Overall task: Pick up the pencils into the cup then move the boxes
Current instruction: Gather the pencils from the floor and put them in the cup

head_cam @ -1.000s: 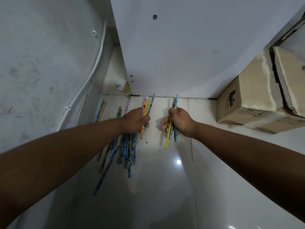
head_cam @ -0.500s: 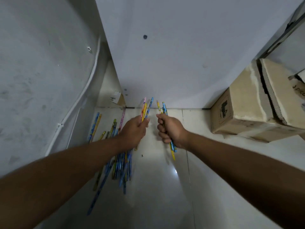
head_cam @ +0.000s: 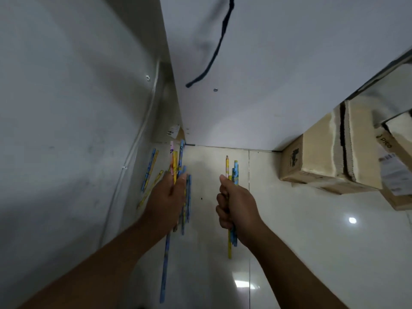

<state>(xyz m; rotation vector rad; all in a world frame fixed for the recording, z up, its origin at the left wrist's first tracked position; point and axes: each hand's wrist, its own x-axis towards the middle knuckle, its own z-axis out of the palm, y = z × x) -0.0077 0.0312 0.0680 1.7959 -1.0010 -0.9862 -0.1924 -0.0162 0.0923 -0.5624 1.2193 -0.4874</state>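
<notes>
The left hand (head_cam: 166,197) is closed around a small bundle of pink, yellow and blue patterned pencils (head_cam: 175,161), the thumb pressed against them and their upper ends standing well above the knuckles. The right hand (head_cam: 237,208) is a tight fist gripping a second, thinner bundle of one yellow and a few blue pencils (head_cam: 235,170), which sticks out above and below the fist. Both hands hover over a glossy cream tiled floor (head_cam: 301,253), apart from each other. More loose blue and yellow pencils (head_cam: 148,172) lie on the tiles near the grey plastered wall (head_cam: 66,108) on the left, and one long blue pencil (head_cam: 165,259) shows beneath the left forearm. A few further blue pencils just right of the left hand are blurred, so I cannot tell whether they are held or lying on the floor. A brown corrugated cardboard box (head_cam: 316,157) sits on the floor at the right against a white flat panel (head_cam: 278,74), with a second printed cardboard box (head_cam: 399,139) beside it at the frame's edge. A dark cord (head_cam: 219,45) hangs across the panel, and a thin white cable (head_cam: 136,148) runs along the grey wall.
</notes>
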